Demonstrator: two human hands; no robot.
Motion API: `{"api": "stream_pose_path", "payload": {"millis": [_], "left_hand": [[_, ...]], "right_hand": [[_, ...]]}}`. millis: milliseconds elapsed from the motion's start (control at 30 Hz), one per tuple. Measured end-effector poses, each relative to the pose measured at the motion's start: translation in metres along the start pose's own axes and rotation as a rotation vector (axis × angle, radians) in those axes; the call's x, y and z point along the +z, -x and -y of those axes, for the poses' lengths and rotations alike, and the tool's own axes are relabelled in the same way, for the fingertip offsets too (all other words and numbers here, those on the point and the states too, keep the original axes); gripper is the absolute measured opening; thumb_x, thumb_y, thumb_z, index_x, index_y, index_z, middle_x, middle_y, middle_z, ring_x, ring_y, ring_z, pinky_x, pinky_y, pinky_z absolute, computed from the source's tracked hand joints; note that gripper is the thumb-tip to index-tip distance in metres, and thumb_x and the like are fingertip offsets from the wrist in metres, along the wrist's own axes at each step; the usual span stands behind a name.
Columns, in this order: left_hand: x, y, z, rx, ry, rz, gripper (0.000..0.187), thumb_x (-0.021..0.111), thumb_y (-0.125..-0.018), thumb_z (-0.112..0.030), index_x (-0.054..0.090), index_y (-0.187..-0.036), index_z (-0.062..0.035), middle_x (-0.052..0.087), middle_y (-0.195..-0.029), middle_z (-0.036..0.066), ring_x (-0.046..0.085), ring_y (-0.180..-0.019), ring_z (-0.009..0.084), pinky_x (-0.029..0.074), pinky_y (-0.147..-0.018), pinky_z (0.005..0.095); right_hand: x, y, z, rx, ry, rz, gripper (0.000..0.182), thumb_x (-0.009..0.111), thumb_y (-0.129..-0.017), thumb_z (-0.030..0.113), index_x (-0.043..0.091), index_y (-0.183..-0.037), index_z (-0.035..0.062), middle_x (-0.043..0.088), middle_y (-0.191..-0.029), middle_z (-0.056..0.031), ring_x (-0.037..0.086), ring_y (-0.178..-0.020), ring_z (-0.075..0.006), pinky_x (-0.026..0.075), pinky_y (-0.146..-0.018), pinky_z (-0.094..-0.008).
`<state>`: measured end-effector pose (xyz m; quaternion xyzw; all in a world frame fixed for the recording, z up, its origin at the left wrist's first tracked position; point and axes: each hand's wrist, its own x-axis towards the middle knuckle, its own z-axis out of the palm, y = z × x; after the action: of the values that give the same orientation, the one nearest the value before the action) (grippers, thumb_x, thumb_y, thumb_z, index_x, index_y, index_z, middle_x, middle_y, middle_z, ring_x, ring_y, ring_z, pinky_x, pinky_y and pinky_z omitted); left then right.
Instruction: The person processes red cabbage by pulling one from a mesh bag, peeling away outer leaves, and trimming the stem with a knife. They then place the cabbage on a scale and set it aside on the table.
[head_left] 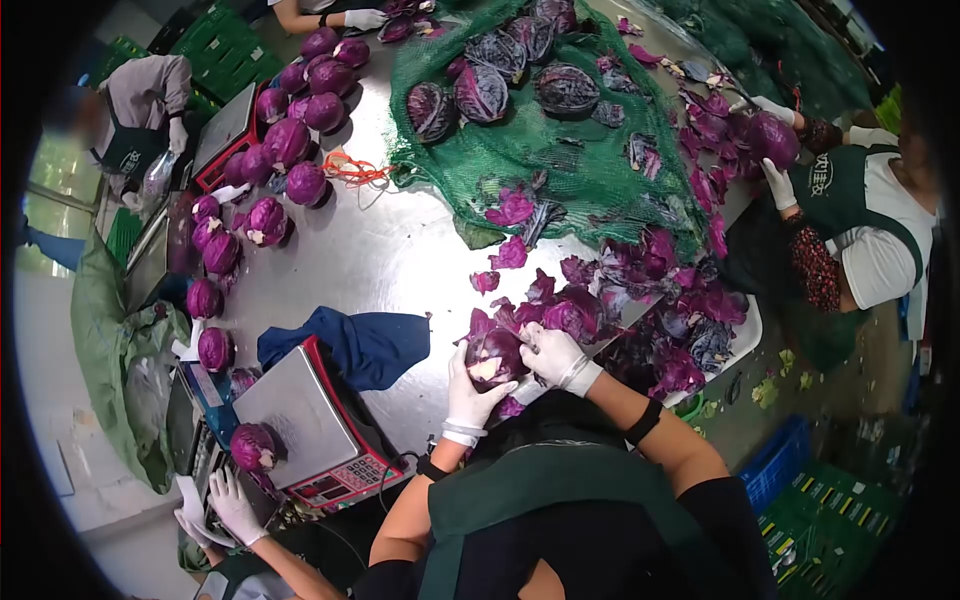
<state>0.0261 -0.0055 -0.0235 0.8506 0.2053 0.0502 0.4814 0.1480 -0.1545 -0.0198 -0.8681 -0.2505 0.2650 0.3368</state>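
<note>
A red cabbage (493,352) with a pale cut patch is held just in front of my body, over the near edge of the metal table. My gloved left hand (470,402) wraps around its left side and underside. At its upper right, my gloved right hand (553,358) has curled fingers pinching an outer leaf, partly hidden by the fingers. Loose purple leaves (572,312) lie just beyond my hands. To the right, a white tub (748,335) is heaped with stripped leaves.
A green mesh sack (590,165) with several cabbages covers the far table (350,240). Left are a red-framed scale (300,410), a blue cloth (350,345) and a row of cabbages (287,143). Co-workers surround the table; one on the right holds a cabbage (770,138).
</note>
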Motion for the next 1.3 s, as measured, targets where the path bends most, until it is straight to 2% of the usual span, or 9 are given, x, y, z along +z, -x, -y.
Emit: {"api": "stream_pose_path", "payload": {"millis": [200,267,400,600,867,933,1000,1133,1300], "left_hand": [[-0.019,-0.008,0.017,-0.016,0.302,0.179,0.104,0.087,-0.053,-0.017,0.026,-0.136,-0.0004,0.04,-0.127,0.017,0.042,-0.118,0.0275,0.035,-0.102,0.0358],[-0.025,-0.01,0.016,-0.17,0.584,0.279,0.106,0.087,-0.052,-0.011,0.025,-0.137,-0.0008,0.04,-0.126,0.02,0.044,-0.116,0.0277,0.036,-0.101,0.0342],[-0.007,-0.015,-0.008,-0.003,0.168,0.15,0.096,0.084,-0.059,-0.025,0.029,-0.132,0.0029,0.039,-0.126,0.022,0.041,-0.12,0.0291,0.035,-0.1,0.0363],[0.001,-0.018,-0.019,0.122,-0.114,0.136,0.092,0.077,-0.064,-0.039,0.031,-0.13,0.0061,0.04,-0.125,0.025,0.039,-0.118,0.0387,0.033,-0.1,0.0412],[-0.007,-0.026,-0.021,0.113,-0.054,0.24,0.094,0.077,-0.066,-0.039,0.028,-0.135,0.0032,0.035,-0.133,0.026,0.033,-0.125,0.0395,0.03,-0.104,0.0407],[-0.015,-0.021,-0.015,0.21,-0.041,0.331,0.096,0.079,-0.064,-0.033,0.027,-0.136,0.0009,0.033,-0.135,0.025,0.032,-0.126,0.0385,0.027,-0.106,0.0405],[-0.019,-0.014,0.003,0.183,0.043,0.347,0.099,0.082,-0.061,-0.023,0.024,-0.14,-0.0052,0.03,-0.139,0.022,0.031,-0.129,0.0339,0.025,-0.108,0.039],[-0.012,-0.006,0.023,-0.112,0.464,0.338,0.101,0.083,-0.061,-0.017,0.021,-0.141,-0.0075,0.033,-0.136,0.02,0.033,-0.128,0.03,0.027,-0.106,0.0375],[-0.012,-0.011,0.02,-0.025,0.407,0.292,0.103,0.082,-0.062,-0.015,0.017,-0.141,-0.0077,0.036,-0.133,0.018,0.037,-0.124,0.027,0.03,-0.105,0.0365]], "right_hand": [[-0.004,-0.031,-0.072,-0.005,-0.07,-0.234,0.018,0.051,-0.081,0.019,0.052,-0.092,0.0053,0.062,-0.073,-0.0192,0.062,-0.07,-0.0359,0.05,-0.063,-0.0456],[-0.034,-0.023,-0.054,0.0,0.346,-0.215,0.033,0.052,-0.087,0.034,0.054,-0.103,0.0051,0.062,-0.085,-0.0166,0.062,-0.067,-0.0328,0.05,-0.058,-0.0432],[-0.039,0.007,0.02,-0.162,0.307,0.018,0.054,0.043,-0.091,0.041,0.037,-0.132,0.0054,0.056,-0.109,-0.0191,0.063,-0.069,-0.0305,0.051,-0.059,-0.0399],[-0.017,0.013,0.036,-0.114,0.37,0.12,0.057,0.048,-0.089,0.036,0.034,-0.134,0.0043,0.041,-0.131,-0.0232,0.065,-0.075,-0.0307,0.052,-0.06,-0.0393],[-0.029,-0.016,-0.008,-0.257,0.074,-0.081,0.037,0.05,-0.088,0.035,0.053,-0.108,0.0052,0.057,-0.106,-0.0166,0.063,-0.067,-0.0324,0.051,-0.064,-0.0421],[-0.045,-0.028,-0.037,-0.158,0.293,-0.027,0.035,0.05,-0.088,0.035,0.056,-0.101,0.0032,0.06,-0.094,-0.0172,0.062,-0.071,-0.0332,0.049,-0.066,-0.0414],[-0.032,-0.032,-0.069,0.13,-0.11,0.014,0.034,0.052,-0.088,0.033,0.056,-0.103,0.0032,0.061,-0.08,-0.0169,0.061,-0.07,-0.0335,0.048,-0.063,-0.04],[-0.034,0.003,-0.012,-0.07,-0.323,-0.43,0.037,0.069,-0.078,0.028,0.053,-0.1,0.0035,0.058,-0.062,-0.0111,0.06,-0.059,-0.0233,0.048,-0.059,-0.0331],[-0.008,0.03,0.02,-0.183,-0.069,-0.126,0.038,0.07,-0.072,0.03,0.049,-0.092,0.0051,0.059,-0.07,-0.0084,0.06,-0.061,-0.0242,0.049,-0.058,-0.0359]]}}
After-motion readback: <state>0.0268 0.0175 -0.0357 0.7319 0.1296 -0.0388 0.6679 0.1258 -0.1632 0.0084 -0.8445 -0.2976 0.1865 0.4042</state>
